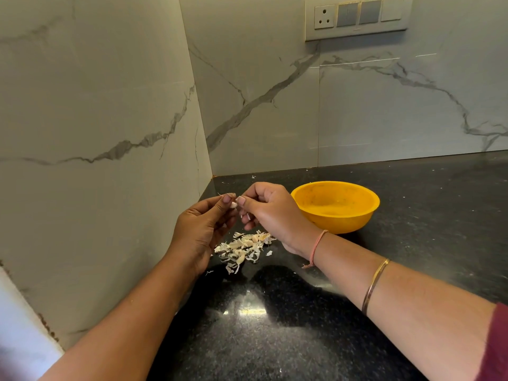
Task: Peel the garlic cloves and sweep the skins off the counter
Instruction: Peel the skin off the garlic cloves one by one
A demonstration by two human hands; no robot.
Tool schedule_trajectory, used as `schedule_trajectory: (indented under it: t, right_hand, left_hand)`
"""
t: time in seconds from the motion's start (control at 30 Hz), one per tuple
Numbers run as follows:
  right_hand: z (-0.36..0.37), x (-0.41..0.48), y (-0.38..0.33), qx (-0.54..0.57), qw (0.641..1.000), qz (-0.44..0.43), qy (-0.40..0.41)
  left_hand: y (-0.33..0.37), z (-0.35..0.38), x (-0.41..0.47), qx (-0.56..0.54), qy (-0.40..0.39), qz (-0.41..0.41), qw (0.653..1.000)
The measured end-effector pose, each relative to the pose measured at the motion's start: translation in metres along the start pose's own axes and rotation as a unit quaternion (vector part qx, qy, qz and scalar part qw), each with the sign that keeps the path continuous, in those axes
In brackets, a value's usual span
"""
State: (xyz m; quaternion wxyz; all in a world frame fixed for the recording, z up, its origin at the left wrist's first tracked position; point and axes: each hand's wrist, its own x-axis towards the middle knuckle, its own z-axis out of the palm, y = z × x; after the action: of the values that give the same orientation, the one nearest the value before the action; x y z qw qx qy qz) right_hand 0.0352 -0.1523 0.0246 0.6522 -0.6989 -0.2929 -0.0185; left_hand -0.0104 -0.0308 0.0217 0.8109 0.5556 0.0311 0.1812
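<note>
Both hands (202, 226) (270, 210) pinch garlic clove (233, 204) above skins (242, 250).

Garlic clove (233, 204): only a pale sliver shows between the pinching fingers (226, 200) of the left hand (203, 229) and right hand (270, 213); whether it is peeled cannot be told.
Skins (242, 248), near the left edge of the surface (412, 243): pieces too small to tell skin from clove.
Bowl (343, 224): near-left wall hidden behind the right hand.
Sleeve (494, 345): cut off at the right.
Switch panel (357, 17): cut off at the top.

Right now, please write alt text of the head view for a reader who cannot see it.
The left hand and right hand pinch a garlic clove between them above a pile of skins on the black counter. A yellow bowl stands beside the right hand.
</note>
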Motion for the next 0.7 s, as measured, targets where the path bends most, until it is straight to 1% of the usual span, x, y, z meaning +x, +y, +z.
schedule_trajectory:
  t: [0.13, 0.23, 0.3, 0.37, 0.47, 0.57, 0.7]
  right_hand:
    - [0.0001, 0.0010, 0.0002, -0.023, 1.000, 0.016, -0.001]
    - [-0.0011, 0.0015, 0.0018, -0.085, 0.996, 0.018, 0.022]
    - [-0.0033, 0.0006, 0.0003, -0.105, 0.994, 0.010, 0.042]
    - [-0.0052, -0.0002, -0.0016, -0.123, 0.991, -0.007, 0.047]
    - [-0.0062, -0.0002, -0.0014, -0.170, 0.984, -0.045, 0.026]
    - [-0.0059, -0.0012, 0.0004, -0.160, 0.986, -0.056, -0.002]
    - [-0.0054, -0.0033, -0.0009, -0.205, 0.973, -0.105, -0.009]
  left_hand:
    - [0.0002, 0.0001, -0.0002, 0.012, 0.014, 0.002, 1.000]
    - [-0.0005, 0.0000, -0.0010, 0.024, 0.008, 0.002, 1.000]
    - [-0.0010, -0.0002, -0.0007, 0.029, 0.010, 0.005, 1.000]
    - [-0.0015, -0.0004, -0.0003, 0.033, 0.019, 0.008, 0.999]
    - [-0.0017, -0.0006, 0.0003, 0.040, 0.037, 0.015, 0.998]
    - [-0.0017, -0.0018, 0.0010, 0.053, 0.040, 0.026, 0.997]
    - [-0.0021, -0.0031, 0.0013, 0.072, 0.043, 0.035, 0.996]
